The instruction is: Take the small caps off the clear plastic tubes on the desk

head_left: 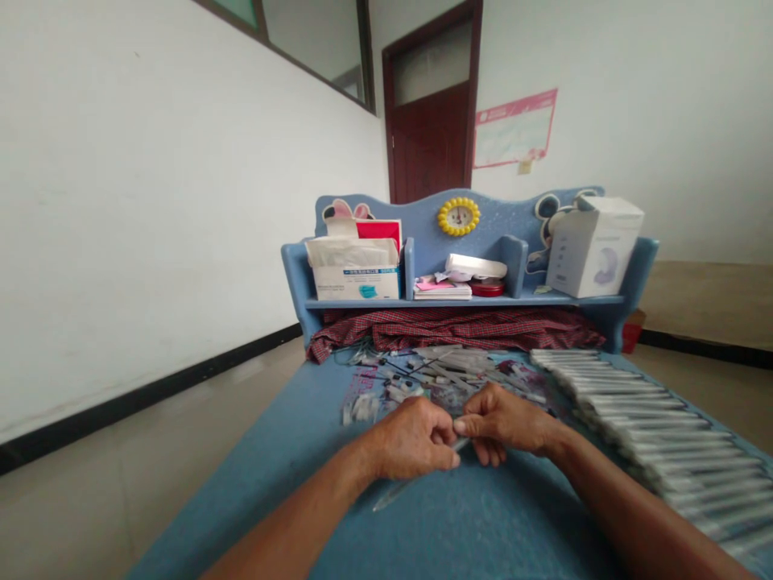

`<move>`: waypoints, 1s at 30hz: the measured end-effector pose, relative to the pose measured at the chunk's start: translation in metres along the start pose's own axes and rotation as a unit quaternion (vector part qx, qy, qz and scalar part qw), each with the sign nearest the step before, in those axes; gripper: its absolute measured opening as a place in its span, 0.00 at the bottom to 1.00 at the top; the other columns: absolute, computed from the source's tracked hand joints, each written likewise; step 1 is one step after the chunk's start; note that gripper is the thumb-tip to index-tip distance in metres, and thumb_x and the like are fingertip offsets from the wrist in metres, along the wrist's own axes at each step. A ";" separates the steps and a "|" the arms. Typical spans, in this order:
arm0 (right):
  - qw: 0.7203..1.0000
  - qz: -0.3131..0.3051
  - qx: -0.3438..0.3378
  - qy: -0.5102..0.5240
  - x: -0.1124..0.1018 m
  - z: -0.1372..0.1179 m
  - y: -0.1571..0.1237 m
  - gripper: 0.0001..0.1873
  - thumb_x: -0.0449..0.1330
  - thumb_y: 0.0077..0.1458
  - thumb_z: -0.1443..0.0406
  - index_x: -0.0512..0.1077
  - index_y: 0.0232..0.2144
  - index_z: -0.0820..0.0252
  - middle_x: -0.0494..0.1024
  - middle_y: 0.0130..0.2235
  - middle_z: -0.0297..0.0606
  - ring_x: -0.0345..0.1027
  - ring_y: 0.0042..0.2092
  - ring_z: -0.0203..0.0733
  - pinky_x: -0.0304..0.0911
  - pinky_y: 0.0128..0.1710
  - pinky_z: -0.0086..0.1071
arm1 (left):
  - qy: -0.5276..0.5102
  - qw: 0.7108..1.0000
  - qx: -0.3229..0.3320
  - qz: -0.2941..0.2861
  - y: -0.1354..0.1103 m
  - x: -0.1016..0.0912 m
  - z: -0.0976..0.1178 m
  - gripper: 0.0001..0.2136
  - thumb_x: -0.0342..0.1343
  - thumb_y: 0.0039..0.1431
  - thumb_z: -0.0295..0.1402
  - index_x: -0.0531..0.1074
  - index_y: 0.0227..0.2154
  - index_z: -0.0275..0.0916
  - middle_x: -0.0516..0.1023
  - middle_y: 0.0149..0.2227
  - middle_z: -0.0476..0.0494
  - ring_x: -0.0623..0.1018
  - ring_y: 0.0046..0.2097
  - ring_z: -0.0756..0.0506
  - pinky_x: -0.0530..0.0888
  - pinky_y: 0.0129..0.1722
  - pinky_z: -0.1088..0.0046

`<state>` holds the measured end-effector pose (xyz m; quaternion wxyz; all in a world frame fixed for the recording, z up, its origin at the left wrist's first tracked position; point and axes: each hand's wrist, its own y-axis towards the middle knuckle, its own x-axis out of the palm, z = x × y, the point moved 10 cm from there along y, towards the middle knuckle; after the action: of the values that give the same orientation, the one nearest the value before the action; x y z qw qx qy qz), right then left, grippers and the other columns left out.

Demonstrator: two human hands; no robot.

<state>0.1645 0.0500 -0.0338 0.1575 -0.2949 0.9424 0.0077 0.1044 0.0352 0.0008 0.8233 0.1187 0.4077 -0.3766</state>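
Observation:
Near the middle of the blue desk [338, 475], my left hand [414, 439] is closed around a slim clear plastic sleeve [390, 495], whose pointed tail sticks out below the wrist. My right hand [504, 423] pinches at the sleeve's other end, thumb against the left fingers. A short pale stretch shows between the two hands; whether something is inside it I cannot make out. Just beyond my hands lies a loose spread of thin clear and dark pieces [444, 366], with small clear pieces [362, 408] heaped to the left.
Slim clear-wrapped sticks [658, 427] lie in a long row along the right side. A checked cloth [459, 326] is bunched under the shelf [374, 304]. On the shelf stand a mask box [356, 278], papers [444, 292], a red round tin [486, 287] and a white box [595, 250].

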 end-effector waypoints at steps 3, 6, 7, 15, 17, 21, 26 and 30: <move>1.000 -0.008 0.012 -0.004 0.002 0.005 0.001 0.26 0.56 0.42 0.46 0.63 0.16 0.64 0.68 0.14 0.32 0.58 0.13 0.28 0.52 0.12 0.21 | 0.015 1.000 -0.007 0.011 0.000 0.001 -0.002 0.06 0.54 0.41 0.32 0.70 0.23 0.35 0.67 0.20 0.54 0.64 0.23 0.53 0.57 0.21 0.79; 1.000 -0.004 0.013 -0.001 0.002 0.006 0.002 0.27 0.54 0.44 0.45 0.63 0.15 0.64 0.68 0.14 0.32 0.58 0.13 0.28 0.52 0.12 0.21 | 0.037 0.999 -0.004 0.034 0.000 -0.002 -0.002 0.06 0.56 0.40 0.32 0.71 0.22 0.35 0.67 0.19 0.54 0.64 0.24 0.53 0.56 0.22 0.79; 1.000 -0.002 0.012 -0.003 0.002 0.006 0.002 0.27 0.54 0.44 0.45 0.62 0.14 0.64 0.68 0.14 0.32 0.58 0.13 0.28 0.52 0.12 0.21 | 0.046 0.998 -0.004 0.041 0.000 -0.003 -0.001 0.06 0.56 0.40 0.32 0.71 0.22 0.35 0.67 0.19 0.54 0.64 0.24 0.53 0.56 0.22 0.78; 1.000 0.010 0.014 -0.012 0.000 0.000 0.000 0.27 0.54 0.42 0.44 0.61 0.14 0.63 0.67 0.13 0.31 0.57 0.12 0.28 0.51 0.11 0.22 | 0.093 0.994 -0.003 0.052 -0.002 -0.003 0.003 0.08 0.54 0.42 0.34 0.67 0.14 0.36 0.54 0.13 0.56 0.60 0.21 0.54 0.53 0.21 0.77; 1.000 0.012 0.014 -0.014 0.000 -0.001 0.000 0.27 0.54 0.43 0.44 0.61 0.14 0.63 0.66 0.12 0.31 0.57 0.12 0.28 0.51 0.11 0.22 | 0.093 0.994 -0.011 0.054 -0.002 -0.003 0.001 0.09 0.55 0.42 0.35 0.67 0.14 0.36 0.55 0.14 0.56 0.61 0.21 0.54 0.53 0.21 0.77; 1.000 0.014 0.008 -0.015 0.000 0.000 0.001 0.27 0.54 0.44 0.45 0.61 0.13 0.63 0.66 0.12 0.31 0.57 0.12 0.28 0.51 0.11 0.22 | 0.109 0.992 -0.024 0.064 -0.002 -0.003 -0.002 0.08 0.57 0.39 0.36 0.68 0.17 0.37 0.62 0.16 0.55 0.64 0.22 0.53 0.54 0.21 0.77; 1.000 0.019 0.019 -0.009 -0.001 0.005 0.002 0.28 0.53 0.44 0.44 0.60 0.13 0.62 0.66 0.12 0.30 0.56 0.12 0.28 0.50 0.10 0.22 | 0.145 0.985 -0.038 0.090 -0.002 -0.006 -0.002 0.07 0.58 0.38 0.35 0.68 0.16 0.38 0.60 0.16 0.55 0.63 0.22 0.53 0.53 0.21 0.77; 0.999 0.029 0.015 -0.004 -0.005 0.002 0.001 0.27 0.53 0.44 0.44 0.61 0.15 0.63 0.67 0.13 0.31 0.57 0.13 0.28 0.52 0.11 0.22 | 0.148 0.983 -0.055 0.099 -0.002 -0.010 -0.002 0.08 0.58 0.37 0.36 0.68 0.16 0.38 0.61 0.16 0.55 0.63 0.22 0.53 0.53 0.22 0.76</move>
<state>0.1681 0.0541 -0.0338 0.1653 -0.2650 0.9500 -0.0008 0.0980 0.0406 0.0071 0.7926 0.1679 0.5309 -0.2484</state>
